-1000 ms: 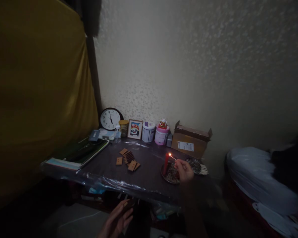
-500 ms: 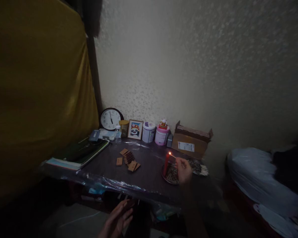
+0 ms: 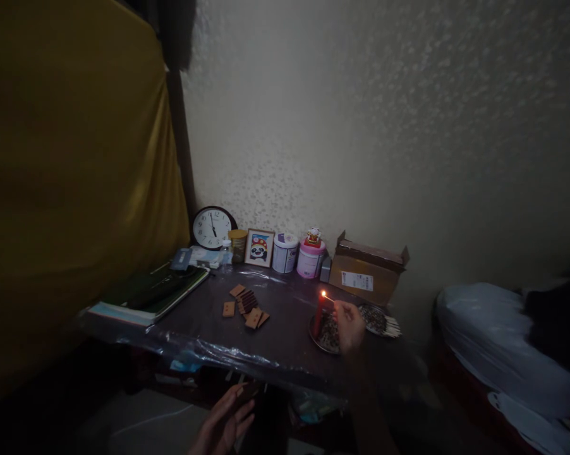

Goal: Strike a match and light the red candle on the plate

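My right hand point(image 3: 350, 327) pinches a burning match point(image 3: 330, 299), its flame at the top of a red candle point(image 3: 318, 316). The candle stands upright in a shallow dish point(image 3: 327, 341) of small dark and pale bits, partly covered by my hand. Below the table's front edge, my left hand point(image 3: 228, 417) is curled around a small dark box-like thing point(image 3: 248, 390), too dim to make out. A pile of small brown square pieces point(image 3: 247, 303) lies on the table to the left of the candle.
A second dish point(image 3: 375, 318) with white sticks point(image 3: 392, 327) sits right of my right hand. Along the wall stand a clock point(image 3: 213, 227), a framed panda picture point(image 3: 259, 248), two tins point(image 3: 285, 254) and a cardboard box point(image 3: 368, 268). Books point(image 3: 152, 287) lie left; plastic film covers the table point(image 3: 285, 335).
My right hand has shifted slightly left, bringing the match flame closer to the candle's top. The left hand stays nearly still.
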A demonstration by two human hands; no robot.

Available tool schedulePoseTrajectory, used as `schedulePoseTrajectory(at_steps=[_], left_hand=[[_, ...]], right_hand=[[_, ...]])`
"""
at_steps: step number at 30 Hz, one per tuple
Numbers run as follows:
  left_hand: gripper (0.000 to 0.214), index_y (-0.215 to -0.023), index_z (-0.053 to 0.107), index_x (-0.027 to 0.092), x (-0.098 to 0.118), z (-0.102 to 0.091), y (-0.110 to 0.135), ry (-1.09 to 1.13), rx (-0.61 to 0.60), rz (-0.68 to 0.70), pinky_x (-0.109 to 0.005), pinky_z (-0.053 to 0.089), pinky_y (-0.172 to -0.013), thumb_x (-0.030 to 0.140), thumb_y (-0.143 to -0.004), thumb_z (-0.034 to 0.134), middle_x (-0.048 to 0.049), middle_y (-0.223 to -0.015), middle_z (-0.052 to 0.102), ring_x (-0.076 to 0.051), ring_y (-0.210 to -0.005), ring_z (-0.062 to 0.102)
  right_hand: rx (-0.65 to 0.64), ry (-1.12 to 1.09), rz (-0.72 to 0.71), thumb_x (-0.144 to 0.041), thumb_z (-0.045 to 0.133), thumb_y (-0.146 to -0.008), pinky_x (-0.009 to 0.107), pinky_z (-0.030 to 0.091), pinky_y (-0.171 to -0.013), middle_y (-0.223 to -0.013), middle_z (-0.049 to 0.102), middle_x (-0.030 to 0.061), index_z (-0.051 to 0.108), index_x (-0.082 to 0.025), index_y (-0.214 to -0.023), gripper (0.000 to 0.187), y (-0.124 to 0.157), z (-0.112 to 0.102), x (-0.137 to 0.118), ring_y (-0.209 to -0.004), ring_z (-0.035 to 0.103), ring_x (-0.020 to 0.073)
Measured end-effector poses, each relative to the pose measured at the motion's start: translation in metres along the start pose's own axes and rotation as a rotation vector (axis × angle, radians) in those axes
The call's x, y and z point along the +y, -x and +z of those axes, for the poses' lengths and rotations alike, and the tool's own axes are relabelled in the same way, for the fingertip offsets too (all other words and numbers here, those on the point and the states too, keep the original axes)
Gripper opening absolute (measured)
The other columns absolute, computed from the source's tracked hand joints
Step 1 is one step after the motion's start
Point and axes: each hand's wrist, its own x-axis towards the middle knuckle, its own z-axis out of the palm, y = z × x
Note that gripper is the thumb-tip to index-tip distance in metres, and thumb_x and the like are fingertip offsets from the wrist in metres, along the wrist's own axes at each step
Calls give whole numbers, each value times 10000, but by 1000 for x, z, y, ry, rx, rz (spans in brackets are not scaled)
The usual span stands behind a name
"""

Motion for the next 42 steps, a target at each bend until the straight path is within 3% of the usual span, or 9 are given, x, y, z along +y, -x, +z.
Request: schedulePoseTrajectory(at_steps=[9, 22, 35, 42], left_hand=[[249, -919, 705, 265, 0, 0, -2, 2, 37, -17, -468, 256, -1050, 345, -684, 687, -72, -1200, 639, -314, -1186, 481], [283, -986, 695, 258, 3, 9, 3, -31, 6, 12, -438, 276, -1044, 340, -718, 652, -57, -1241, 619, -283, -1147, 514], [242, -932, 714, 258, 7, 19, 8, -9, 34, 22, -420, 329, -1001, 332, -708, 665, -48, -1146, 672, -270, -1065, 552], [262, -908, 718, 261, 4, 8, 1, 22, 33, -4, -462, 288, -1024, 335, -657, 710, -65, -1151, 670, -300, -1090, 545]], right_hand=[[-2, 32, 8, -408, 634, -629, 264, 457, -523, -592, 625, 0, 633, -157, -689, 258, -2, 2, 3, -538, 581, 150], [11, 39, -4, -412, 630, -610, 270, 464, -534, -603, 625, -6, 620, -177, -670, 243, -5, 4, 7, -523, 575, 140], [-7, 27, -3, -414, 629, -624, 270, 477, -540, -609, 632, -3, 617, -177, -675, 243, -5, 3, 5, -542, 582, 145], [-3, 17, -3, -440, 633, -602, 284, 471, -546, -624, 647, 11, 616, -175, -676, 276, -5, 4, 3, -541, 583, 153]])
